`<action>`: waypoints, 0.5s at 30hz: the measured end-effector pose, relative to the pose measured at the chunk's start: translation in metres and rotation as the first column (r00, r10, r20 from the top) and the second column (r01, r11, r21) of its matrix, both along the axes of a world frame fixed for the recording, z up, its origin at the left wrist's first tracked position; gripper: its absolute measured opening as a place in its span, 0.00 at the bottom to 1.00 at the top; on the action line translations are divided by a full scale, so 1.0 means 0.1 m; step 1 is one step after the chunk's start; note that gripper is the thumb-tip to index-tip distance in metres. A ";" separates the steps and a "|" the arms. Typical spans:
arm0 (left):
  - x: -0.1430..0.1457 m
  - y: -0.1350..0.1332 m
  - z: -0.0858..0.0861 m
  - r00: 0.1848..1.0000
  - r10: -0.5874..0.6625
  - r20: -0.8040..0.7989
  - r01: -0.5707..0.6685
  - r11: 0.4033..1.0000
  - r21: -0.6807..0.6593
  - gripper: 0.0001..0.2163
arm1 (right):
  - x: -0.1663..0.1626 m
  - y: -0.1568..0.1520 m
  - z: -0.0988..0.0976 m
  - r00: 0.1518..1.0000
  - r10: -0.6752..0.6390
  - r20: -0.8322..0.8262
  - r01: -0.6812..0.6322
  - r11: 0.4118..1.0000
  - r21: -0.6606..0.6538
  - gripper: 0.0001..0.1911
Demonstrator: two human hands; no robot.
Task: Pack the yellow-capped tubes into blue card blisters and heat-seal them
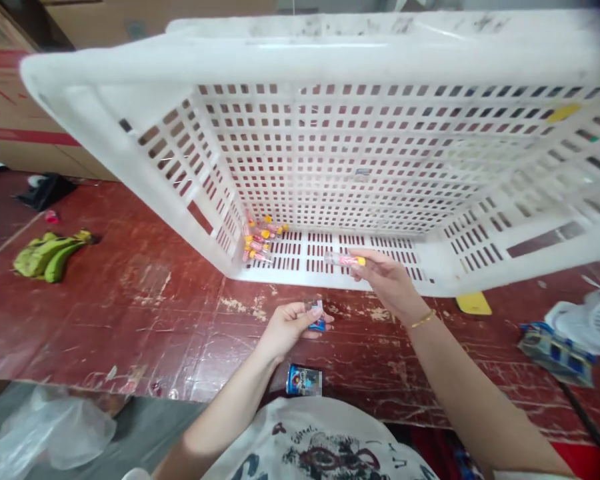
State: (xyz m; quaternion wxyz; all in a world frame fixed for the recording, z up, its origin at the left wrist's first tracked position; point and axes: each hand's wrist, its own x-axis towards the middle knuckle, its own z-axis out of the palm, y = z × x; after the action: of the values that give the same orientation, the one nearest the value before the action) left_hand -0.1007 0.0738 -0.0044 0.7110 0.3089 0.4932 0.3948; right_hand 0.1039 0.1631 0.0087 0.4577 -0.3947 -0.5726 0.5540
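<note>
A big white slotted plastic crate (130,153) stands tilted on a worn red table (130,313), its open side facing me. My right hand (387,277) reaches into the crate and pinches a small clear tube with pink contents and a yellow cap (344,259). Several similar yellow-capped tubes (261,243) lie in the crate's lower left corner. My left hand (287,327) is closed on a small blue and clear wrapper (316,315) just in front of the crate. Another blue packet (303,381) lies at the table's near edge.
Green bananas (50,255) lie on the table at left, with a dark object (45,190) behind them. A yellow piece (473,303) sits under the crate's right side. A white fan (597,323) and blue packets (555,343) are at right. A clear plastic bag (45,433) hangs lower left. Cardboard boxes (10,113) stand behind.
</note>
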 end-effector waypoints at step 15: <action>0.23 -0.05 0.04 0.970 0.051 -0.239 -0.004 0.982 0.191 0.15 | 0.04 -0.39 0.45 0.952 0.013 0.306 -0.134 0.915 0.381 0.05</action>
State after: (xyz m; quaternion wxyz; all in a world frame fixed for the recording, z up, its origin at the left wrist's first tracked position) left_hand -0.0773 0.0684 -0.0002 0.6071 0.4142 0.5411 0.4088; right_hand 0.1076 0.1240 0.0536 0.4155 -0.3503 -0.7497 0.3777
